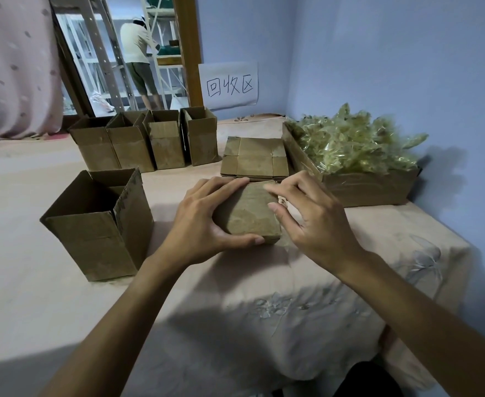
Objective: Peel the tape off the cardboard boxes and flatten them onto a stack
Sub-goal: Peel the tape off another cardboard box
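Cloth-covered bed in a blue corner: the box (249, 216) sits between both hands. The left hand (204, 222) clamps across it; the right hand (312, 219) curls at its right edge, pinch unclear. The stack (254, 159) lies just beyond.

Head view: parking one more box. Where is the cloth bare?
Free: the wide cloth left of the open box, and the corner nearer than the tape tray. Crowded: the back, with the box row, flattened stack and tray, and the middle, where left hand and right hand hold the taped box.
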